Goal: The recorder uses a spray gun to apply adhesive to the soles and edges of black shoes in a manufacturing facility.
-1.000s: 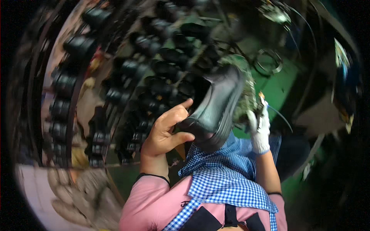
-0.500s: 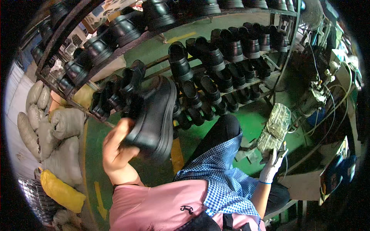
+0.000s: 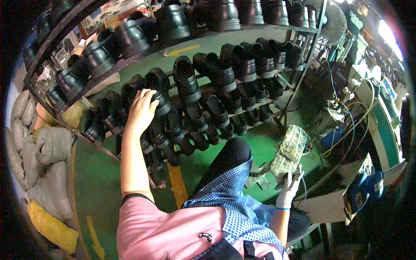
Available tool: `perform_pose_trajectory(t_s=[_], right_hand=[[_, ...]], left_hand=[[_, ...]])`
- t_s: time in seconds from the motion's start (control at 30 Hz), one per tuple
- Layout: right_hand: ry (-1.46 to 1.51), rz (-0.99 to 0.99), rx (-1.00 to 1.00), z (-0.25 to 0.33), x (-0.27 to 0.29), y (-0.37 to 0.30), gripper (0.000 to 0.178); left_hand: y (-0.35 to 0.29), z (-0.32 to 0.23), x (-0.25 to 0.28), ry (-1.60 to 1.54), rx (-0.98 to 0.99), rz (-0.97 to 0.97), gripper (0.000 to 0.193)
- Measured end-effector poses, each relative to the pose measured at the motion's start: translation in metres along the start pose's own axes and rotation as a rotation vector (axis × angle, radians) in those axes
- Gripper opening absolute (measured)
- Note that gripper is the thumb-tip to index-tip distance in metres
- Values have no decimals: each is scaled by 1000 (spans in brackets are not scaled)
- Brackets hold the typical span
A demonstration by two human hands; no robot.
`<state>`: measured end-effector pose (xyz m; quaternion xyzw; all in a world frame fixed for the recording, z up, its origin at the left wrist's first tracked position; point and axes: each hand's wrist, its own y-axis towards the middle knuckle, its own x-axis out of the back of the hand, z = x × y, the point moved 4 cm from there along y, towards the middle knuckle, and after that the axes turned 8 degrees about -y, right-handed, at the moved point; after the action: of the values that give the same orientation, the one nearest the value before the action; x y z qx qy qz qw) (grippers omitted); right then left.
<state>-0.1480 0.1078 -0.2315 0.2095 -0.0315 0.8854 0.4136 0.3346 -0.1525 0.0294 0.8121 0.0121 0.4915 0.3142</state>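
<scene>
My bare left hand reaches out to the shoe rack. Its fingers curl over the heel end of a black shoe on the middle tier, among other black shoes. My right hand, in a white glove, is closed at the near end of a long block wrapped in crinkled clear film. Something dark shows between the gloved fingers, too small to make out, and a thin cord runs beside the hand.
The dark metal rack spans the front, filled with black shoes on several tiers. Stuffed sacks and a yellow bag lie at the left. Hoses and a machine stand at the right, beside a bench.
My left hand has carried a black shoe from in front of me away to the rack's middle tier. My view has shifted slightly; my right hand stays by the film-wrapped block.
</scene>
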Motion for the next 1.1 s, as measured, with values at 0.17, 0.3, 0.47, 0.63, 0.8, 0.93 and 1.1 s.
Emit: perform_pose_trajectory(t_s=[0.17, 0.3, 0.47, 0.63, 0.8, 0.93, 1.1], right_hand=[[130, -44, -84, 26, -1, -4, 63], [97, -1, -62, 16, -2, 3, 61], [132, -7, -110, 24, -4, -2, 58], [227, -111, -43, -1, -7, 0, 53], [10, -133, 176, 5, 6, -8, 47], [-358, 32, 400, -24, 9, -26, 46], [215, 100, -79, 41, -4, -32, 55]], left_hand=[[10, -43, -19, 221, -53, -212, 56], [30, -74, -55, 109, -117, -128, 70], [53, -80, -57, 259, -221, -153, 34], [-12, -152, -77, -165, -365, 70, 31], [-66, -203, -61, -540, -430, 220, 33], [-63, -225, -89, -678, -545, 315, 35], [-52, -264, -140, -773, -777, 337, 33]])
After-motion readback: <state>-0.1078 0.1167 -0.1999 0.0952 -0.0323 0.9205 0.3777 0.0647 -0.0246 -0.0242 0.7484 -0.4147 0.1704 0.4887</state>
